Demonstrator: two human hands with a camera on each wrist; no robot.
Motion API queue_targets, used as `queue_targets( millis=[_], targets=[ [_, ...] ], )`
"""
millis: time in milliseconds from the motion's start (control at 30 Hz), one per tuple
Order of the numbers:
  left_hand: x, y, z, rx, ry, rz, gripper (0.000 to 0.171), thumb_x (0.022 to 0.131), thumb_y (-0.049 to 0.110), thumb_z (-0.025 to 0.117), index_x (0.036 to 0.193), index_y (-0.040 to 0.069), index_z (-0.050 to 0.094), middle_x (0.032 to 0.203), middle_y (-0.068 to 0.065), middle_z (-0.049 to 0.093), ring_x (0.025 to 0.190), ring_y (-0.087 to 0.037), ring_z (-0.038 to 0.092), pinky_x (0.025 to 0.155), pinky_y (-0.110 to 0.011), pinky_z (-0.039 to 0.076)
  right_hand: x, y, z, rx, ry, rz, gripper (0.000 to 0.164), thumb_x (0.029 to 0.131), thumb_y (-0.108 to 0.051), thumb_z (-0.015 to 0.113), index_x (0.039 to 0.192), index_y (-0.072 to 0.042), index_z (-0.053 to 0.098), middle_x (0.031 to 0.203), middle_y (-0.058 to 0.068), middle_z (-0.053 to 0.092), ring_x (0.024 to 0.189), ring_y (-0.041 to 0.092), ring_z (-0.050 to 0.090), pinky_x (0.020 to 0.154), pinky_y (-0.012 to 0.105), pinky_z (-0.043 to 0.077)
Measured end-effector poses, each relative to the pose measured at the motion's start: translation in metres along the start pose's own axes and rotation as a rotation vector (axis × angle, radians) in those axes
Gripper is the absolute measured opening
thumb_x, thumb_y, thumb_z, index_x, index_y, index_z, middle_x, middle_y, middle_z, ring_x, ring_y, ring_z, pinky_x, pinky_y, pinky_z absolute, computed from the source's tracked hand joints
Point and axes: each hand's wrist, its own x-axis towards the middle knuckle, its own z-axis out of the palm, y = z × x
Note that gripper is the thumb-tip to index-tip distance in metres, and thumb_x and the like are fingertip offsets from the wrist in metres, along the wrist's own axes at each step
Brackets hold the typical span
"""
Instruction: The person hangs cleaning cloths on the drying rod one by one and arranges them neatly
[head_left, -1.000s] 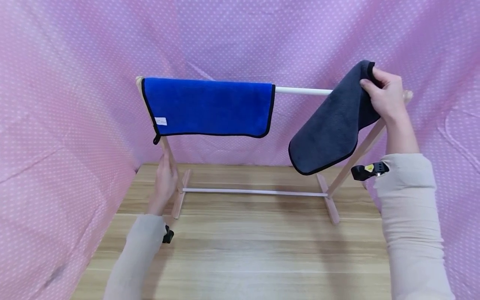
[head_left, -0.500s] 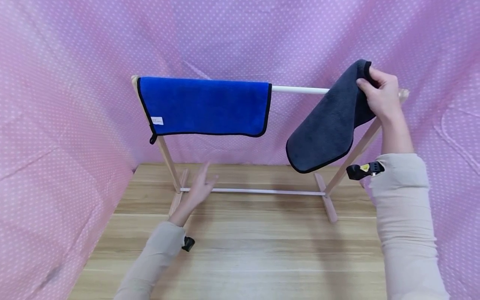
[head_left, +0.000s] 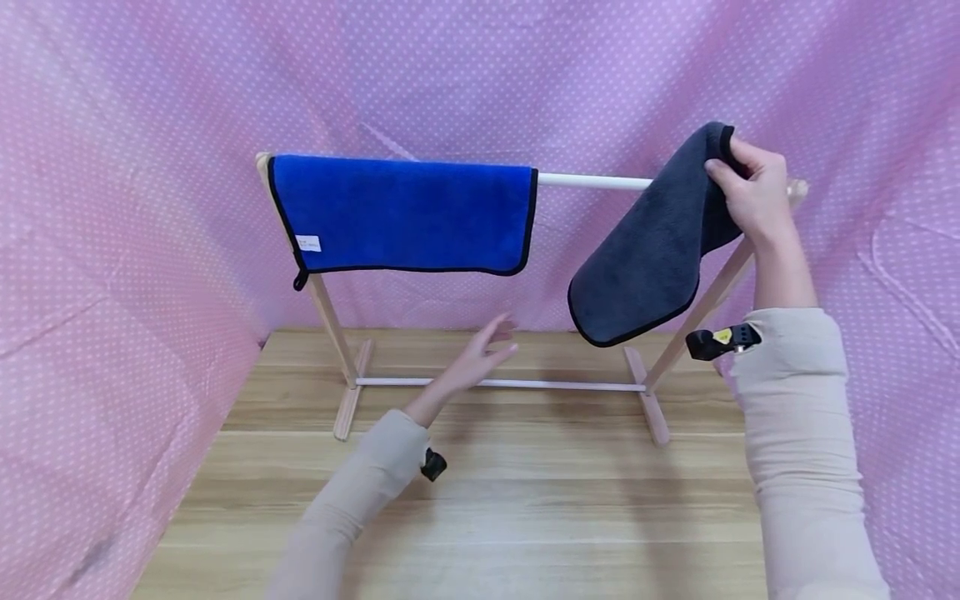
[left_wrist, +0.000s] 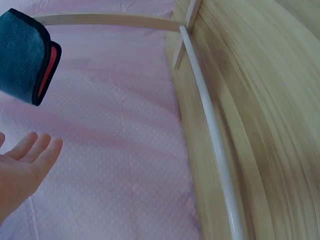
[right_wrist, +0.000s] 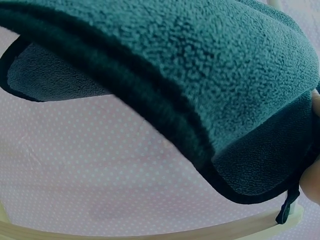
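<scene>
A grey towel (head_left: 637,267) with black edging slants over the right part of the rack's white top rod (head_left: 592,181). My right hand (head_left: 757,196) pinches its upper right corner between thumb and fingers. In the right wrist view the towel (right_wrist: 240,75) fills the upper part, and a small black loop (right_wrist: 284,212) hangs at its corner. My left hand (head_left: 478,358) holds nothing, its fingers spread, in front of the rack's lower rod (head_left: 562,385). The left wrist view shows that hand (left_wrist: 25,172) below the folded towel (left_wrist: 22,57), whose inner side looks red.
A blue towel (head_left: 405,217) with a white label hangs over the left part of the top rod. Wooden uprights (head_left: 333,329) and feet (head_left: 647,408) carry the rack on the wood-grain table (head_left: 510,517). Pink dotted cloth (head_left: 450,75) surrounds the table.
My left hand has left the rack's left upright and moved right, to before the middle of the lower rod. My right hand keeps its pinch on the grey towel; the view has shifted slightly.
</scene>
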Motion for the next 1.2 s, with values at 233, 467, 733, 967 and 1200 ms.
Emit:
queue_targets(
  millis=[233, 467, 733, 967, 1200],
  targets=[
    [0.024, -0.006, 0.019, -0.061, -0.031, 0.050, 0.054, 0.094, 0.007, 0.048, 0.141, -0.003, 0.024, 0.135, -0.027, 0.039, 0.120, -0.039, 0.043, 0.095, -0.043, 0.042, 0.000, 0.000, 0.000, 0.022, -0.010, 0.004, 0.033, 0.084, 0.007, 0.054, 0.102, -0.015, 0.071, 0.079, -0.017, 0.062, 0.068, -0.003, 0.052, 0.067, 0.011, 0.040],
    [0.050, -0.030, 0.036, -0.114, -0.061, -0.018, 0.056, 0.094, 0.010, 0.047, 0.144, 0.004, 0.021, 0.137, -0.023, 0.038, 0.123, -0.036, 0.041, 0.098, -0.036, 0.039, -0.001, 0.000, -0.002, 0.019, -0.019, 0.033, 0.033, 0.084, 0.006, 0.055, 0.102, -0.017, 0.071, 0.078, -0.017, 0.062, 0.068, -0.003, 0.052, 0.066, 0.011, 0.040],
    [0.071, -0.030, 0.048, -0.278, -0.073, -0.129, 0.058, 0.096, 0.015, 0.044, 0.146, 0.006, 0.015, 0.140, -0.021, 0.035, 0.127, -0.032, 0.038, 0.096, -0.048, 0.040, -0.002, -0.002, -0.001, 0.051, -0.018, 0.050, 0.032, 0.084, 0.005, 0.055, 0.102, -0.016, 0.071, 0.078, -0.015, 0.062, 0.067, -0.002, 0.052, 0.066, 0.011, 0.040],
    [0.082, -0.019, 0.053, -0.314, -0.052, -0.187, 0.057, 0.096, 0.017, 0.044, 0.146, 0.008, 0.016, 0.135, -0.023, 0.041, 0.124, -0.035, 0.041, 0.096, -0.049, 0.039, -0.005, -0.009, 0.001, 0.058, -0.022, 0.047, 0.032, 0.084, 0.006, 0.055, 0.099, -0.016, 0.072, 0.077, -0.015, 0.062, 0.066, -0.003, 0.052, 0.065, 0.011, 0.040],
    [0.110, -0.031, 0.061, -0.435, 0.021, -0.298, 0.050, 0.097, 0.030, 0.042, 0.143, 0.013, 0.028, 0.124, -0.020, 0.051, 0.116, -0.034, 0.049, 0.093, -0.046, 0.043, -0.007, -0.013, 0.001, 0.030, -0.013, 0.058, 0.031, 0.085, 0.005, 0.055, 0.099, -0.017, 0.072, 0.077, -0.016, 0.061, 0.067, -0.002, 0.050, 0.065, 0.012, 0.039]
  ],
)
